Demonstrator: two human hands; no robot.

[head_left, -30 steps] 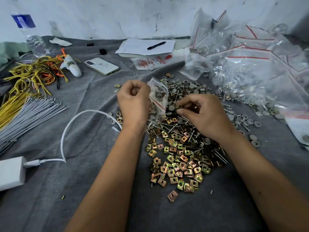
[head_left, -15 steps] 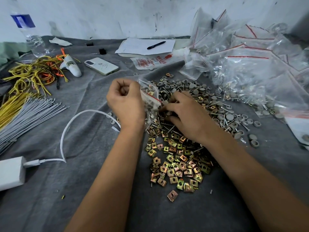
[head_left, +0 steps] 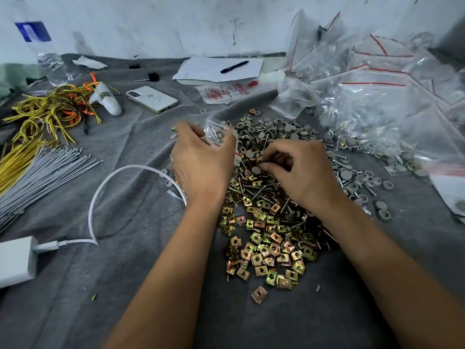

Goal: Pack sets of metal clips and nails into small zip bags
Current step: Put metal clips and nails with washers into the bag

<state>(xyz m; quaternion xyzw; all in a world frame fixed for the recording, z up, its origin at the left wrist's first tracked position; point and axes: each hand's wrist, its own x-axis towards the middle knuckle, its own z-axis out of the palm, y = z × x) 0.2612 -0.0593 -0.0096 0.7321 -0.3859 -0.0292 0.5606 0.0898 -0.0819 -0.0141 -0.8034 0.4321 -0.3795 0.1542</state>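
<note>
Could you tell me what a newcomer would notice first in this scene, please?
Probably the pile of brass-coloured metal clips mixed with nails at the centre of the grey cloth, where the left hand holds a small zip bag and the right hand picks pieces. A heap of filled bags fills the far right.

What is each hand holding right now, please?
Left hand: holds the small zip bag.
Right hand: fingers curled, pinching small parts over the pile of metal clips.

A grey cloth (head_left: 125,285) covers the desk, bearing metal clips (head_left: 269,250), nails (head_left: 254,195), filled zip bags (head_left: 372,96), a phone (head_left: 152,99), paper (head_left: 216,69) and wire bundles (head_left: 37,170).
</note>
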